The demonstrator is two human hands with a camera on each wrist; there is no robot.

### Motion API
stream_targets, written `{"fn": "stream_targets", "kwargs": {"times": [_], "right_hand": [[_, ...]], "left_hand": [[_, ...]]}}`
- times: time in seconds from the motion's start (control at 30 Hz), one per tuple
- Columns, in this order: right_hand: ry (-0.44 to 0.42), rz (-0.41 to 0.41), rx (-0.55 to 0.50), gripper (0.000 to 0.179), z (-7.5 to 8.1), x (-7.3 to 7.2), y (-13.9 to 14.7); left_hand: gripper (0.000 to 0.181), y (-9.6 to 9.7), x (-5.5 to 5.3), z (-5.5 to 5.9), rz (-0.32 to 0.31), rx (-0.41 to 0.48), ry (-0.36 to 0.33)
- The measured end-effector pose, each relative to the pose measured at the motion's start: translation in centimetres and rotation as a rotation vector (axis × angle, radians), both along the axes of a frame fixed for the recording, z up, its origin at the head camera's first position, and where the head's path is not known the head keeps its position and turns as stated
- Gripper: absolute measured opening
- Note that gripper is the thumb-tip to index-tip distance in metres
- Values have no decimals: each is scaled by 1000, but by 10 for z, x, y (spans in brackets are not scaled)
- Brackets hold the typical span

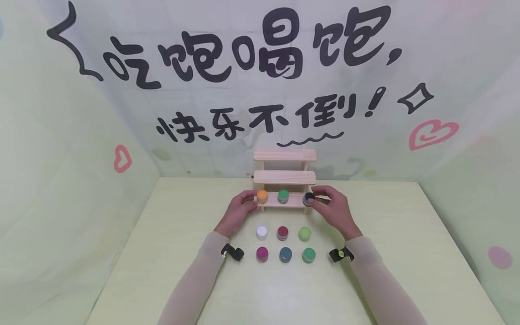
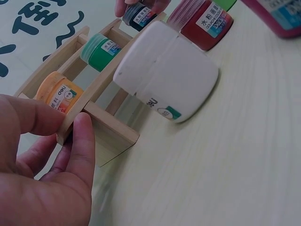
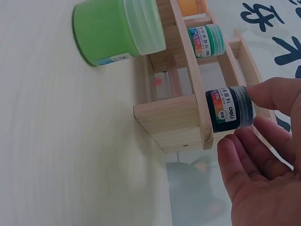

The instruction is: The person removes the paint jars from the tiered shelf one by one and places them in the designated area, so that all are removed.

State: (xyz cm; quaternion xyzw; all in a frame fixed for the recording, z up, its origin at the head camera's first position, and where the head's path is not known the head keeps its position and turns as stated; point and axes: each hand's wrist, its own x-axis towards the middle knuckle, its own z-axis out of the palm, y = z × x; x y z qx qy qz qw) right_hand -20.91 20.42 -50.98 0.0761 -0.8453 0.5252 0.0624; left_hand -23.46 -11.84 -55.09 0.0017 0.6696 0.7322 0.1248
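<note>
A small three-tier wooden stand stands against the back wall. Its lowest step holds an orange paint jar, a green paint jar and a black paint jar. My right hand pinches the black jar by its lid between thumb and fingers, at the step's right end. At the left end, my left hand grips the wooden step, thumb and fingers on either side of the board, close beside the orange jar. The black jar's base appears to rest on the step.
In front of the stand, two rows of paint jars stand on the pale table: white, dark red and light green, then magenta, blue and green. Printed cloth walls enclose the table.
</note>
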Motion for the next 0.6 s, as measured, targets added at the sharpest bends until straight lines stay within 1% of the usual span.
{"fn": "stream_targets", "kwargs": {"times": [0.23,0.5,0.6], "right_hand": [[-23,43,-26,46,-5,-3,0],[-8,40,-2,44,-6,-3,-1],[1,41,-11,43,-6,-2,-1]], "left_hand": [[40,1,-1,0,6,-1,-2],[40,1,-2,-2,13,22,-7],[40,1,-3,-1,7,22,-8]]}}
